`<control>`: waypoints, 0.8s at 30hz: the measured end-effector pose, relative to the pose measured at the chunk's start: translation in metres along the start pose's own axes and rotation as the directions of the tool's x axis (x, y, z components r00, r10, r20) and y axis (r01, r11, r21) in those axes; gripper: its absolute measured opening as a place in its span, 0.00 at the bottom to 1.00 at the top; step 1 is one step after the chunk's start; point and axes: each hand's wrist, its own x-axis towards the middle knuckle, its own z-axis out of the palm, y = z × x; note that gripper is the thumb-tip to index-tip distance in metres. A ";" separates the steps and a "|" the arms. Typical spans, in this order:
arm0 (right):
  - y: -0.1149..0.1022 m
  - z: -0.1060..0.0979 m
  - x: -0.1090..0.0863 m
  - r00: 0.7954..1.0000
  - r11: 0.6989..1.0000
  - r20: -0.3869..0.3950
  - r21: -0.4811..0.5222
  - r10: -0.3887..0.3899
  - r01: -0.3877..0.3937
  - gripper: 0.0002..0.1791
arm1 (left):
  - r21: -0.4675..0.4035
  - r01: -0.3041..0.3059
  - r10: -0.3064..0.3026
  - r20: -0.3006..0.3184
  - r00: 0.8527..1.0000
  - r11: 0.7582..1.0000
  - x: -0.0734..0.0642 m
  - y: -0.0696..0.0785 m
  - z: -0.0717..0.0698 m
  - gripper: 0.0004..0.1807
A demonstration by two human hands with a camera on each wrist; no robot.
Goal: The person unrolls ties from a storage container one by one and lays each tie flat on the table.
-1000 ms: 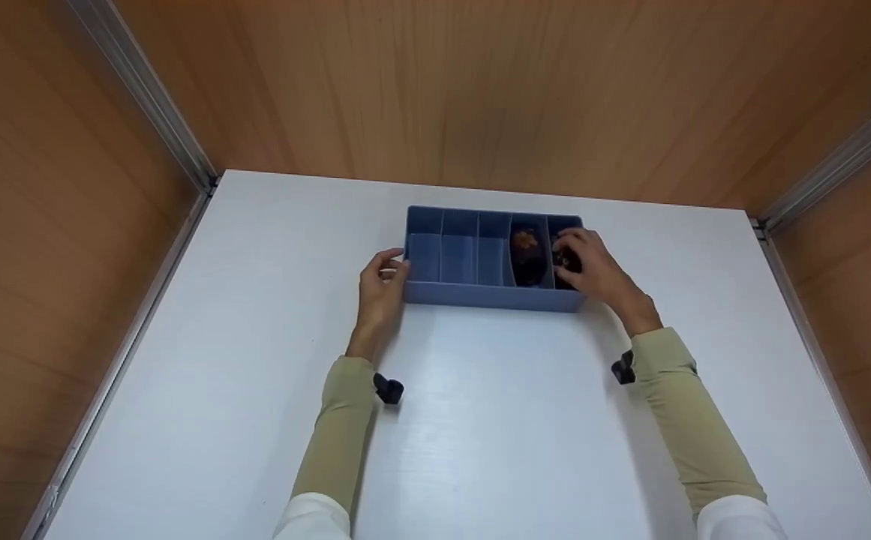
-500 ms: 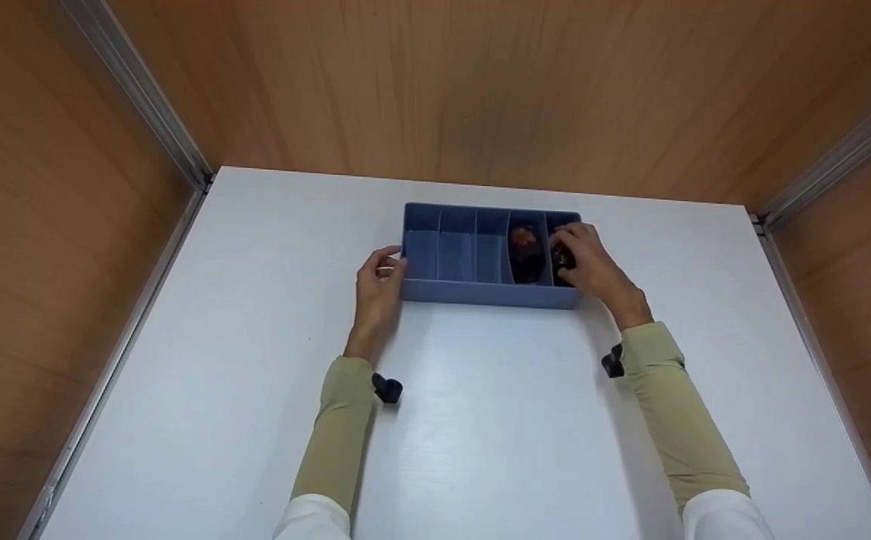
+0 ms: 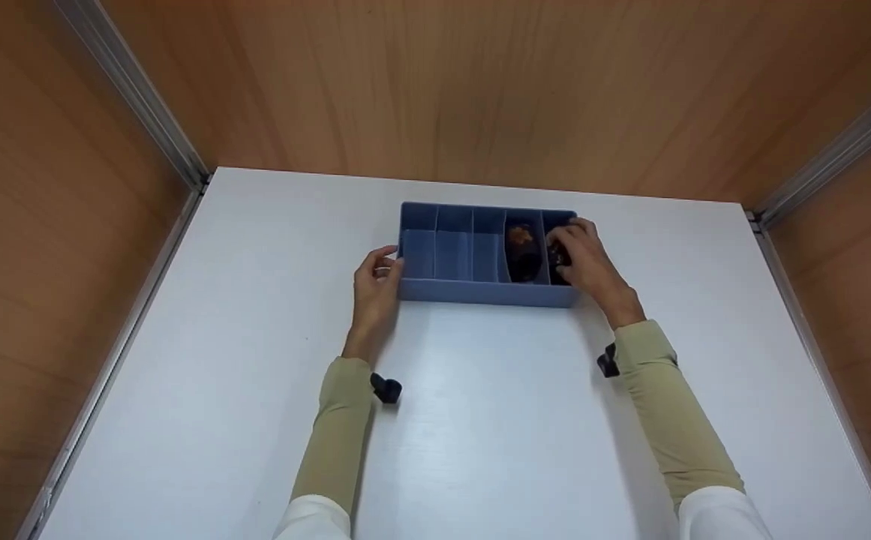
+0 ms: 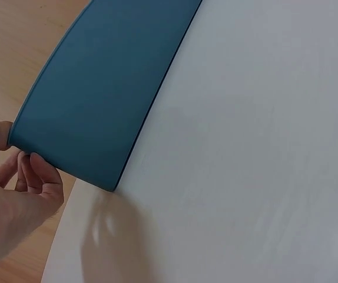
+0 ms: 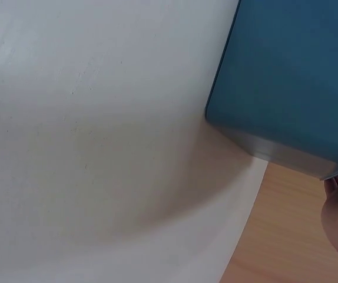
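Note:
A blue box [image 3: 489, 293] with a row of upright dividers sits towards the back of the white table. My left hand [image 3: 376, 294] is at its left end; in the left wrist view, curled fingers [image 4: 42, 174] lie against the end wall by the top rim. My right hand [image 3: 589, 262] reaches over the right end, its fingers and thumb curled round a dark, shiny object [image 3: 557, 259] in the far-right compartment. The hand covers much of that object. A larger dark object with an orange-brown patch [image 3: 523, 253] fills the neighbouring compartment.
The other compartments [image 3: 452, 255] to the left show bare floors. A wooden panel [image 3: 480, 90] rises behind the white table [image 3: 480, 420], with more panels on both sides. Each wrist carries a small black camera [image 3: 386, 388].
My right hand has shifted slightly left and away from me, still at the far-right compartment. The whole view drifts a little; my left hand stays at the box's end.

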 end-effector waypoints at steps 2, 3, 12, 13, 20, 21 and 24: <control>0.000 0.001 -0.001 1.000 1.000 -0.011 -0.005 0.004 -0.004 0.27 | 0.001 0.006 -0.006 0.000 1.000 1.000 -0.001 -0.001 0.000 0.15; 0.000 0.002 -0.001 1.000 1.000 -0.019 -0.007 0.002 -0.002 0.26 | 0.004 0.008 -0.008 0.000 1.000 1.000 -0.001 -0.001 0.000 0.15; -0.001 0.006 -0.002 0.991 0.998 -0.126 0.001 -0.054 0.055 0.25 | -0.005 0.018 -0.018 -0.003 1.000 1.000 -0.003 0.000 -0.004 0.15; -0.001 0.007 -0.003 0.989 0.998 -0.137 -0.001 -0.060 0.060 0.24 | -0.003 0.020 -0.020 -0.002 1.000 1.000 -0.003 0.000 -0.004 0.16; -0.001 0.010 -0.002 0.964 0.991 -0.233 -0.036 -0.130 0.125 0.23 | -0.008 0.000 0.000 -0.007 1.000 1.000 -0.004 0.000 -0.007 0.15; -0.001 0.011 -0.003 0.961 0.991 -0.245 -0.036 -0.130 0.125 0.23 | -0.007 -0.003 0.003 -0.007 1.000 1.000 -0.004 0.001 -0.007 0.15; -0.002 0.012 -0.004 0.956 0.993 -0.272 -0.037 -0.115 0.109 0.23 | -0.003 -0.007 0.007 -0.005 1.000 1.000 -0.004 0.000 -0.007 0.16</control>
